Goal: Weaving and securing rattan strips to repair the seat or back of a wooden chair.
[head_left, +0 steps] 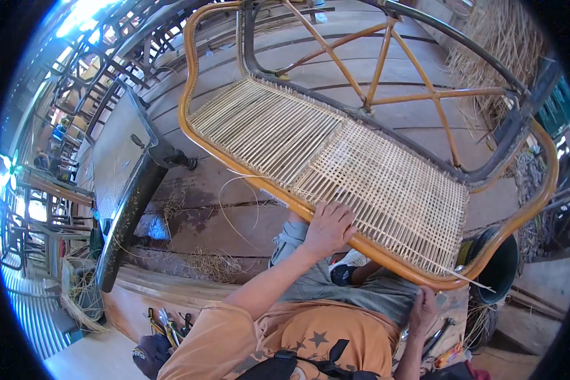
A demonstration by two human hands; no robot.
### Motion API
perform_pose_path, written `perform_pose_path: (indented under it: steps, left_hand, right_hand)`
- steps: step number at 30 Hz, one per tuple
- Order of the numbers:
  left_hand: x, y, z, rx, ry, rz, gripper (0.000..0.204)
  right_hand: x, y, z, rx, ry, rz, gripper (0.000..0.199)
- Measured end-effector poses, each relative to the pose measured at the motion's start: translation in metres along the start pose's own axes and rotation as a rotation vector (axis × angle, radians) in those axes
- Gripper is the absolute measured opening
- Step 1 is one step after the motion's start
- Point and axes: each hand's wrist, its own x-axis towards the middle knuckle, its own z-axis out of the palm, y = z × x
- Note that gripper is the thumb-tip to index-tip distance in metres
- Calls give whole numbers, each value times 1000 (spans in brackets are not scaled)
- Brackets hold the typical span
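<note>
Resting across the lap, a rattan chair frame (199, 136) with a half-woven cane seat (335, 164) is steadied by the left hand (328, 228), whose fingers are curled over the front rail. Lower right, a thin cane strip (465, 277) is pinched by the right hand (423, 310) beside a black bucket (501, 269).

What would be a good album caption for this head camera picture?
Left hand resting on the orange rattan frame of a half-woven cane seat, right hand low beside the lap.

Plank floor (234, 221), stacked chairs (101, 69), bright daylight.
</note>
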Motion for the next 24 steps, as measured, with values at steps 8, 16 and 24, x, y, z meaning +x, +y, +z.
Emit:
perform_pose_path:
  steps: [8,16,24]
  left_hand:
    - [2,4,2,-25,19,-24,27]
    - [8,7,1,-9,37,-20,26]
    - [10,5,-1,-22,20,-40,24]
  right_hand:
    - [2,12,31,-174,149,1,9]
    - [6,10,31,-196,201,-24,10]
    - [4,12,36,-171,202,-28,7]
